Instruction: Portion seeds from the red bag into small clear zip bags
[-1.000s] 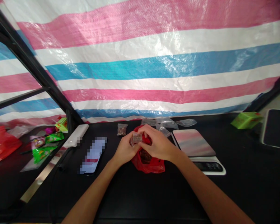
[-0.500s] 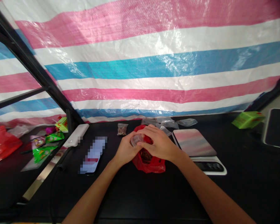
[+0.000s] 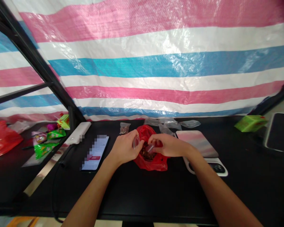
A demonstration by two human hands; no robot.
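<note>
While I watch from the head camera, both forearms reach in from the bottom of the view and meet over a red plastic bag (image 3: pixel 153 164) lying open on the black counter (image 3: pixel 132 195). The left hand (image 3: pixel 124 148) is narrow, its fingers (image 3: pixel 132 138) pinching a small clear zip bag (image 3: pixel 135 142) upright at the mouth of the red bag. The right hand (image 3: pixel 168 145) reaches across palm down, its fingertips (image 3: pixel 153 138) narrowed on a small clear piece (image 3: pixel 150 148) just above the dark chunks (image 3: pixel 144 152) inside the red bag; I cannot tell what that piece is. A small filled bag (image 3: pixel 124 128) and loose clear bags (image 3: pixel 170 123) lie beyond the hands. A phone (image 3: pixel 95 153) lies just left of the left hand, and a pink pad (image 3: pixel 196 143) rests on a scale (image 3: pixel 217 167) to the right.
</note>
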